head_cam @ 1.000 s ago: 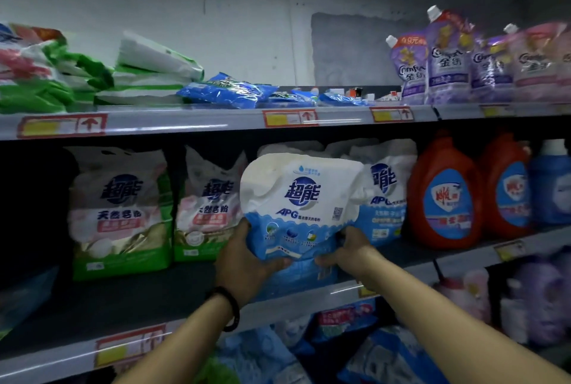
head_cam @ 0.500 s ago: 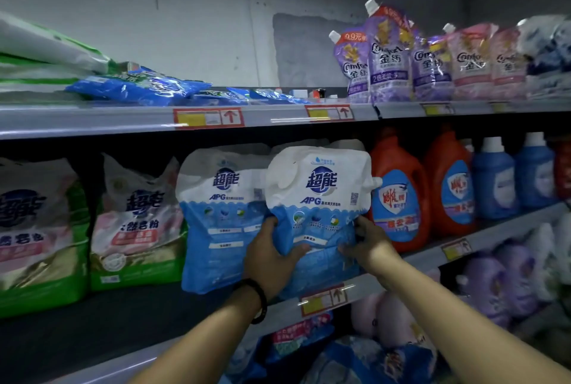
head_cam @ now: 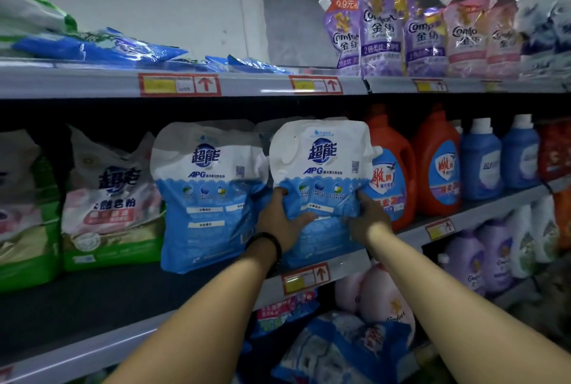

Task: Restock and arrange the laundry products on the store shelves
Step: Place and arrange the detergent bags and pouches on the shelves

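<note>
Both our hands, left hand (head_cam: pixel 279 219) and right hand (head_cam: pixel 367 219), grip the blue-and-white detergent bag (head_cam: pixel 319 173) upright on the middle shelf (head_cam: pixel 129 300), beside the orange bottle (head_cam: pixel 391 164).

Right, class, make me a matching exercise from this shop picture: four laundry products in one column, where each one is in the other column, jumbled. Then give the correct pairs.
Products
1. front blue and white pouch
2. orange bottles
3. purple pouches
4. green bags

Places
A. top shelf, right side
B. middle shelf, left end
C. gripped by the left hand and right hand
D. middle shelf, just right of the blue and white pouches

Pairs: 1-C, 2-D, 3-A, 4-B
</note>
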A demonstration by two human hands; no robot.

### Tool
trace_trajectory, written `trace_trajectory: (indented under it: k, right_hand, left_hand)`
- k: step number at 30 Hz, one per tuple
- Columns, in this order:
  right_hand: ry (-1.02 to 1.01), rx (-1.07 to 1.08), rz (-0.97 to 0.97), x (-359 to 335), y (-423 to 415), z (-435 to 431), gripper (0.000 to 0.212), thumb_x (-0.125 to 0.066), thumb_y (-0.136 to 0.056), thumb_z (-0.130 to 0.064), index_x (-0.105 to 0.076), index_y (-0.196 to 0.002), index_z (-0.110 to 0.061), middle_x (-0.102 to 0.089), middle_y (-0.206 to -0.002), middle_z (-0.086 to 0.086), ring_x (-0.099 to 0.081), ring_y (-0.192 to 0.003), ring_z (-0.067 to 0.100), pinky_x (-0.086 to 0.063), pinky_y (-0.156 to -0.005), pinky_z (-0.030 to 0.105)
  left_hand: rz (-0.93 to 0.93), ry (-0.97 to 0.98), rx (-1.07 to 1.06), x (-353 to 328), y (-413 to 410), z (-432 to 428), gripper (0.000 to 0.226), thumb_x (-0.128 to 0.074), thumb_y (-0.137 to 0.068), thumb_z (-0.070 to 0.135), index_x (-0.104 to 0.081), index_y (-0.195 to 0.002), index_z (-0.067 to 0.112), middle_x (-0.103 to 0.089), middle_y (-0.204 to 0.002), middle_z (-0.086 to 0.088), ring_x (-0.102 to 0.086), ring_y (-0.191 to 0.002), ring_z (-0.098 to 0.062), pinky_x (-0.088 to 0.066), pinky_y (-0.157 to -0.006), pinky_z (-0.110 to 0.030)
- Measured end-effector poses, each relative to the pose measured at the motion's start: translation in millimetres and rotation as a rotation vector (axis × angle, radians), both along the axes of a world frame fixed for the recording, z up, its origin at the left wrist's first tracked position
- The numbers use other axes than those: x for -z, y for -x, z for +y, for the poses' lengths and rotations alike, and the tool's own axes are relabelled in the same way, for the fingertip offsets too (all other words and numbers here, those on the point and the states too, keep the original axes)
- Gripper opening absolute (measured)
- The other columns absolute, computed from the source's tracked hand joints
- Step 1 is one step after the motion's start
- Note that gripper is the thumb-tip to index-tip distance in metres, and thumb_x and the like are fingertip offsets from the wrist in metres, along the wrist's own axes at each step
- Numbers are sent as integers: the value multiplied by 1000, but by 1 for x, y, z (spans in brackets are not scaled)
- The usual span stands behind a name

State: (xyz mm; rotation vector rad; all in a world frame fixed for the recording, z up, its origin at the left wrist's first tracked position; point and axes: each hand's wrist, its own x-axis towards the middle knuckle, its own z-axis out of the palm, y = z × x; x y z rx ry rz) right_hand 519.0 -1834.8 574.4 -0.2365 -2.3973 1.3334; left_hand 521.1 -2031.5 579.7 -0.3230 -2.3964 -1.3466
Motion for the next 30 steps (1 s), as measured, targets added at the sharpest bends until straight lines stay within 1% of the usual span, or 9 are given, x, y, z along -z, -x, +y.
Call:
trace_trajectory:
  k: [2,7,9,11,13,17,21,26,30]
  right_hand:
    - [-52,32,-45,-2,-22,-14,60,-60,-94,-14,-47,-152,-21,-63,-142,8,-60,-132,36,-47,-108,35]
    - [-116,18,-42,18,-53,-43,52,-66,-88,-19,-53,-138,-13,-69,-128,14,-68,-115,35,-54,-87,31]
    - [-144,-5,-32,16,-66,-53,50,-66,-85,-18,-57,-134,-14,-70,-126,15,-69,-112,35,-56,-87,30]
    - [-135,-28,-55,13,-76,-64,50,-68,-87,-15,-58,-136,-13,-66,-132,17,-66,-117,34,-53,-94,28]
    - [-119,-47,-60,10,-81,-78,46,-70,-89,-13,-60,-134,-12,-64,-134,17,-64,-120,34,-50,-97,27]
    - [-148,-114,-39,3,-89,-119,45,-71,-88,-24,-61,-130,-12,-61,-136,18,-63,-118,36,-53,-102,32]
    - [-213,-208,1,-4,-100,-172,36,-66,-97,-24,-61,-128,-8,-64,-130,16,-62,-118,37,-51,-95,33]
    - [-330,-402,23,4,-119,-247,37,-64,-97,-19,-61,-133,-11,-65,-129,13,-62,-121,33,-42,-90,27]
    - [-281,-552,31,19,-139,-301,21,-68,-89,-17,-65,-109,-24,-65,-109,6,-67,-104,31,-58,-95,45]
  left_hand:
    - [-22,-11,-26,-4,-7,5,80,-84,-85,43,-41,-150,24,-54,-152,-5,-55,-135,-27,-44,-103,-30]
    - [-134,107,-65,-11,-27,-2,78,-73,-96,41,-33,-158,16,-48,-158,-8,-52,-139,-31,-46,-103,-35]
    - [-165,210,-83,-8,-37,-21,61,-71,-96,39,-48,-147,15,-57,-147,-8,-58,-129,-31,-49,-100,-36]
    - [-122,299,-116,-1,-50,-45,33,-69,-94,27,-61,-125,19,-67,-129,-6,-64,-116,-28,-54,-97,-37]
    - [-67,372,-133,7,-65,-70,13,-68,-93,24,-62,-104,26,-72,-111,-3,-67,-105,-26,-56,-89,-35]
    - [-66,436,-132,12,-89,-120,11,-68,-95,29,-57,-98,32,-67,-100,6,-65,-95,-20,-49,-76,-28]
    - [-71,469,-138,8,-111,-183,6,-65,-97,28,-60,-96,31,-69,-92,4,-65,-82,-17,-47,-62,-27]
    - [-75,480,-273,17,-143,-256,5,-64,-95,26,-69,-96,25,-75,-103,-2,-69,-99,-24,-47,-78,-26]
    - [-46,403,-250,31,-187,-284,9,-63,-89,23,-69,-85,30,-76,-88,8,-72,-88,-12,-50,-75,-24]
